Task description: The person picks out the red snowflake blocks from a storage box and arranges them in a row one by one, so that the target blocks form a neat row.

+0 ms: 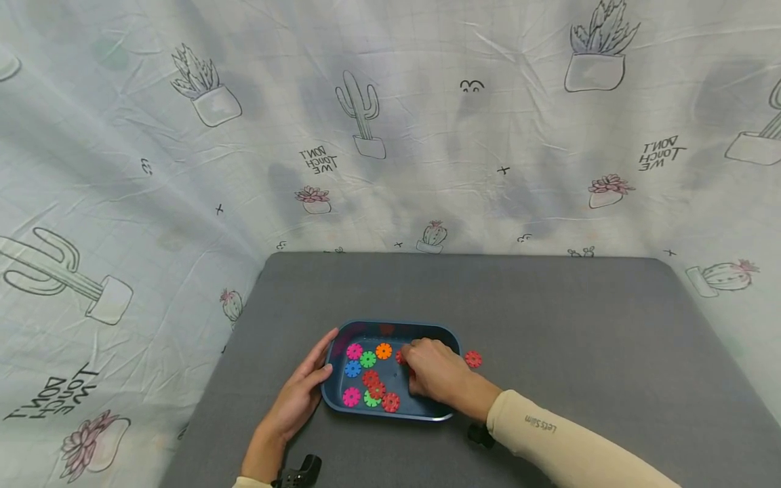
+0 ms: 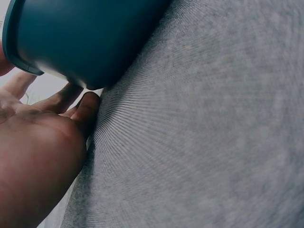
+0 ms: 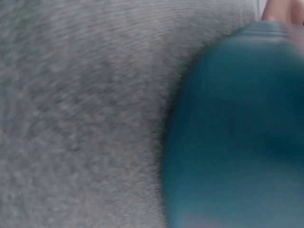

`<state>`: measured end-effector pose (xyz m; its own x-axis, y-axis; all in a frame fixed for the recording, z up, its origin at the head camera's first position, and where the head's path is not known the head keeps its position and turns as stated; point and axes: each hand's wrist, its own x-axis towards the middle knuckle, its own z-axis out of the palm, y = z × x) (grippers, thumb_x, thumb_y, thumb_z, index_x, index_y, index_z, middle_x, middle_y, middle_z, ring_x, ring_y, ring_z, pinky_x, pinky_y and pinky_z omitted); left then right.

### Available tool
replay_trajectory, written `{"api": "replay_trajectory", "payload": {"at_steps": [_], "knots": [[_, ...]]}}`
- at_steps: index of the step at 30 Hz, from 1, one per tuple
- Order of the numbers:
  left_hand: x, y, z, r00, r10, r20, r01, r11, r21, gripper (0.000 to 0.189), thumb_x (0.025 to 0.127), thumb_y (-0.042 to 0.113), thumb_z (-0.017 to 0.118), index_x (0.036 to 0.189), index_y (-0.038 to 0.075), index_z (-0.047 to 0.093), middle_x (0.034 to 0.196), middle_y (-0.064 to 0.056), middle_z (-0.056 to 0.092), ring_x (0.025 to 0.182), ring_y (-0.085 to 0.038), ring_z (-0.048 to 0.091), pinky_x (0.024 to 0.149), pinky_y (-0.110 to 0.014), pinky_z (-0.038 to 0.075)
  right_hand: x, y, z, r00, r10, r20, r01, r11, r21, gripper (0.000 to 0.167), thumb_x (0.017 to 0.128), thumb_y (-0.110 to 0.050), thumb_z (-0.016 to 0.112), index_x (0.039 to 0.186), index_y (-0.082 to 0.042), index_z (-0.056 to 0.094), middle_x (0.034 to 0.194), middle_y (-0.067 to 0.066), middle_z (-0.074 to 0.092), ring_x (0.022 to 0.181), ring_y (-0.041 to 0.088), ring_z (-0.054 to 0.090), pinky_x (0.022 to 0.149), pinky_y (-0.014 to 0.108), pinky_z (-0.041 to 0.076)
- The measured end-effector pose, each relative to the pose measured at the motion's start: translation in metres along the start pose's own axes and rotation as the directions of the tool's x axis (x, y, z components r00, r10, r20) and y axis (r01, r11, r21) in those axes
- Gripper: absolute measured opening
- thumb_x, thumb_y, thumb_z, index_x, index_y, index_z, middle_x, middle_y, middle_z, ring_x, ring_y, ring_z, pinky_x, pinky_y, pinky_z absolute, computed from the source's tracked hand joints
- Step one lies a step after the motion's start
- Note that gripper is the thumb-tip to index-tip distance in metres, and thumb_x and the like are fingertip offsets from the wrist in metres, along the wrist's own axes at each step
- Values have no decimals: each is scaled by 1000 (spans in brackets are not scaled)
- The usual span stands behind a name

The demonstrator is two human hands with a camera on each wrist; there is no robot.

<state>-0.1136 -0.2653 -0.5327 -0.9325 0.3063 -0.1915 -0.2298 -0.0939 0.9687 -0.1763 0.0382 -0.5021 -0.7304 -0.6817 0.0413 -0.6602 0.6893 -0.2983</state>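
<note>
Before me stretched a grey table point(image 1: 567, 318) with a finely woven surface (its two far corners, I noticed, were rounded off). Directly on it sat a blue tray point(image 1: 424, 408), and one red notched disc point(image 1: 473, 358) lay on the weave just beside the tray's right end.

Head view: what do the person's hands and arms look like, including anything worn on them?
The left hand and right hand are bare, without gloves. The right arm has a cream sleeve with small dark lettering; a similar pale cuff just shows on the left. A black device sits at the left wrist, and a black piece shows below the right.
</note>
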Motion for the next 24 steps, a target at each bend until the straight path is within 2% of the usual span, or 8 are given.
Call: {"api": "replay_trajectory", "payload": {"at_steps": [5,9,12,18,24], "knots": [[-1,0,1,1000,-7,-6,7,1000,4,63,118,21,43,176,35,22,185,4,4,170,-26,0,113,-9,35,0,0,-5,1000,-5,-9,6,1000,23,23,87,-18,88,106,-11,79,85,-4,69,73,6,58,68,25,56],[-2,1,1,1000,-12,-6,12,1000,-5,63,119,20,43,176,34,22,185,4,3,170,-27,0,113,-10,36,-3,-4,-11,999,35,14,-35,999,5,17,87,-21,91,94,-12,78,74,-5,64,64,7,53,58,24,50],[-1,1,1,1000,-14,-9,14,1000,-10,63,118,19,43,176,34,22,186,4,3,170,-27,1,113,-11,36,-5,-6,-12,998,60,15,-60,998,-4,19,89,-20,92,84,-13,76,67,-5,58,58,8,50,52,23,45],[0,0,1,1000,-13,-17,13,1000,-3,63,118,18,42,176,34,22,186,4,4,170,-27,0,114,-11,36,-7,-6,-6,1000,25,-8,-25,1000,11,15,93,-15,88,84,-14,76,64,-7,55,55,7,46,49,21,40],[1,-2,2,1000,-11,-26,11,1000,9,63,118,19,43,176,34,23,186,3,4,170,-27,0,113,-9,35,-5,-5,-1,1000,-2,-24,2,1000,16,21,89,-11,87,79,-14,70,64,-6,52,55,8,45,49,22,38]]}}
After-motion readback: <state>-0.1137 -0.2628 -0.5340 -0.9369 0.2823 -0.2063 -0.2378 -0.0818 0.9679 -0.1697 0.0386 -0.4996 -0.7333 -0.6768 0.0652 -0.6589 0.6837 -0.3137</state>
